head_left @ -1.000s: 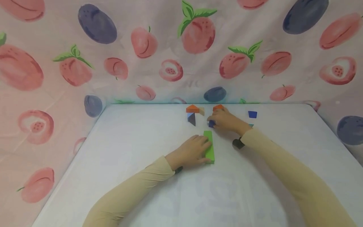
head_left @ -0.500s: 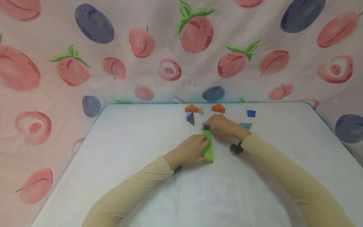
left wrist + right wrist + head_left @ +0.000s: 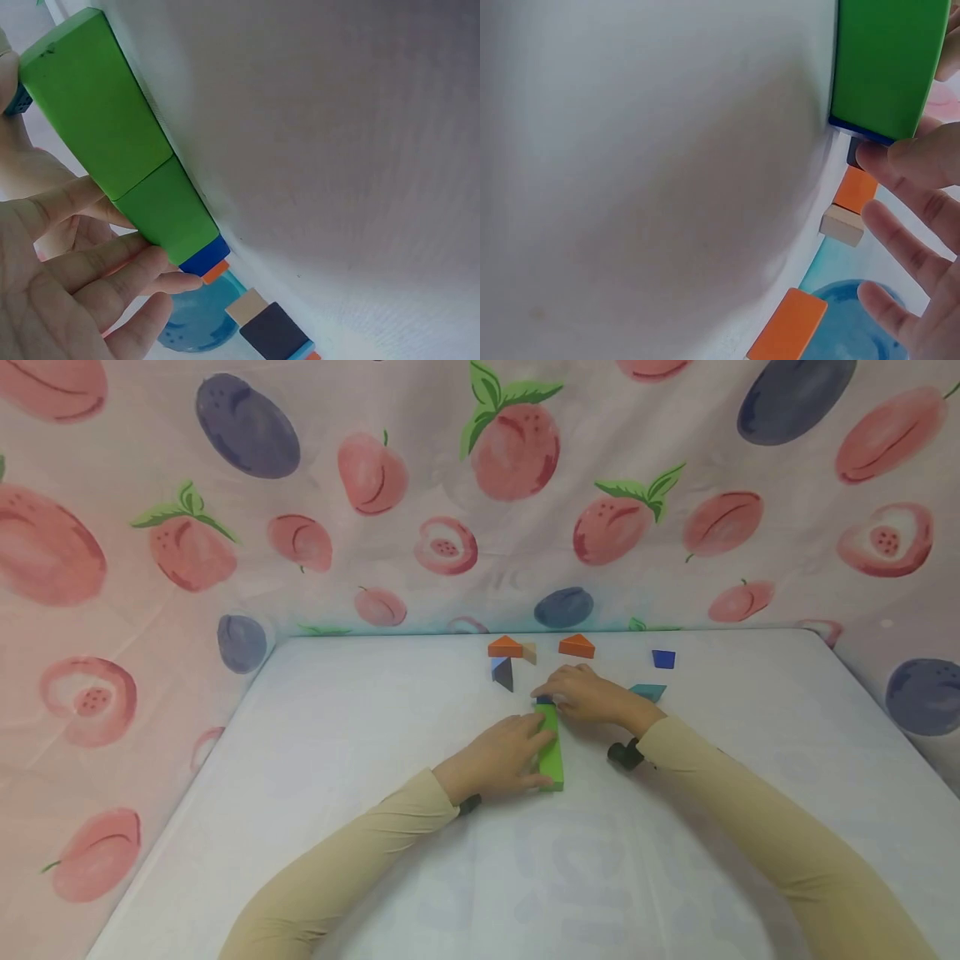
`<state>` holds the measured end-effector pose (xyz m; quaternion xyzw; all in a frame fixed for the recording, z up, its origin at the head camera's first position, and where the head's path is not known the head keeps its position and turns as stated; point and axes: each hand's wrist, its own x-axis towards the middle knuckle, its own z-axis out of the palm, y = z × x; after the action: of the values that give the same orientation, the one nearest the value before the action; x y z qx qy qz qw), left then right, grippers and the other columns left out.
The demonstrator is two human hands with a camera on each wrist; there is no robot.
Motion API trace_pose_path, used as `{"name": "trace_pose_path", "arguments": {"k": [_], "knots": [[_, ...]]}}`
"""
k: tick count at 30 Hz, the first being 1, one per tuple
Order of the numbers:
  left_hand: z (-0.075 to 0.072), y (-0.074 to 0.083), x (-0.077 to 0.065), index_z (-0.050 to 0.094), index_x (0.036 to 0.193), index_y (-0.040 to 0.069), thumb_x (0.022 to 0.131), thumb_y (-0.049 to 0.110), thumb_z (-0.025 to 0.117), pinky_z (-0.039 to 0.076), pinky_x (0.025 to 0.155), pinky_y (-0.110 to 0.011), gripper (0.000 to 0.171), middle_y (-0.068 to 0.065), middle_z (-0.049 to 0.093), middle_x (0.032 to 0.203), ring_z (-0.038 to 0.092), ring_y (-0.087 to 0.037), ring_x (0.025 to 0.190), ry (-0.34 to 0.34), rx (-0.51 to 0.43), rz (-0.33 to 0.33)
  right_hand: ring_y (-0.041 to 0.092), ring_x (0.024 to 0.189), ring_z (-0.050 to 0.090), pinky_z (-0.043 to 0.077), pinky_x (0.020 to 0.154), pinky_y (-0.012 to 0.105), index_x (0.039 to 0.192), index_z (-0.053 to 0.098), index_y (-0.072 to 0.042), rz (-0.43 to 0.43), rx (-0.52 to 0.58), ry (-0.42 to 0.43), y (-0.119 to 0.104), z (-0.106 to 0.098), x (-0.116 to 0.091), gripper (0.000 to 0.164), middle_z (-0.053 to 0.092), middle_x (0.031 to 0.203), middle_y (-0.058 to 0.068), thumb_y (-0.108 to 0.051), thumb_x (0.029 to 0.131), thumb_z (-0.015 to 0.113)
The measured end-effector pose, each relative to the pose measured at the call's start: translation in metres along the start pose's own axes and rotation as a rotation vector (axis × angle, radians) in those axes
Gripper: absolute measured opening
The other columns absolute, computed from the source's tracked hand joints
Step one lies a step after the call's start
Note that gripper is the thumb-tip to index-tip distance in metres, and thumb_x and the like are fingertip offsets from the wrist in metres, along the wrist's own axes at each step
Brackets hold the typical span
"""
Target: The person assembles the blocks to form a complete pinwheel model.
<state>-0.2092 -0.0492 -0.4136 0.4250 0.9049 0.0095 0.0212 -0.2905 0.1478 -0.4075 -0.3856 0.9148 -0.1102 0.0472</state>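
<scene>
Two green blocks (image 3: 552,764) lie end to end in a line on the white table; the left wrist view shows the seam between the longer green block (image 3: 97,97) and the shorter green block (image 3: 166,214). My left hand (image 3: 497,762) rests on them from the left with fingers extended and spread. At their far end sits a small blue block (image 3: 205,257), flush against the green. My right hand (image 3: 588,693) pinches this blue block between thumb and forefinger, its other fingers loosely spread. From the head, the right fingers hide most of the blue piece.
Behind the hands lie an orange triangle (image 3: 506,648), a tan block (image 3: 529,652), a dark triangular block (image 3: 504,675) and another orange triangle (image 3: 577,647). To the right are a blue trapezoid (image 3: 663,659) and a teal block (image 3: 649,692). A fruit-patterned cloth (image 3: 420,468) hangs behind the table.
My right hand has moved left and nearer with the blue block, bringing it against the green blocks' far end. The left hand has stayed on the green blocks.
</scene>
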Motion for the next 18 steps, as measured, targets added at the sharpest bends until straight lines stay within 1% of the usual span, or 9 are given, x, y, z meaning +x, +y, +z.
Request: {"name": "trace_pose_path", "arguments": {"k": [7,14,18], "knots": [[-0.0003,-0.0002,-0.0003,0.042,0.138,0.013,0.088,0.058,0.053,0.029,0.115,-0.034,0.068,-0.014,0.037,0.146,0.040,-0.025,0.134,0.000,-0.001,-0.004,0.029,0.113,0.053,0.038,0.094,0.052,0.123,0.062,-0.014,-0.005,-0.009,-0.005,-0.0027,-0.0009,-0.0010,0.041,0.067,0.114,0.008,0.002,0.085,0.057],[0.0007,-0.0005,0.0000,0.043,0.136,0.013,0.087,0.058,0.053,0.030,0.114,-0.035,0.067,-0.014,0.040,0.144,0.041,-0.024,0.133,0.029,0.011,0.016,0.029,0.114,0.053,0.038,0.096,0.052,0.123,0.062,-0.014,0.002,-0.008,-0.008,-0.0038,-0.0011,-0.0017,0.041,0.066,0.113,0.008,0.001,0.086,0.056],[0.0000,-0.0003,0.0002,0.043,0.136,0.012,0.087,0.058,0.053,0.030,0.114,-0.034,0.067,-0.014,0.039,0.145,0.040,-0.024,0.134,0.018,0.007,0.013,0.030,0.113,0.054,0.039,0.095,0.053,0.123,0.062,-0.013,-0.007,-0.009,-0.002,-0.0054,-0.0018,-0.0027,0.041,0.067,0.112,0.009,0.002,0.085,0.056]]}}
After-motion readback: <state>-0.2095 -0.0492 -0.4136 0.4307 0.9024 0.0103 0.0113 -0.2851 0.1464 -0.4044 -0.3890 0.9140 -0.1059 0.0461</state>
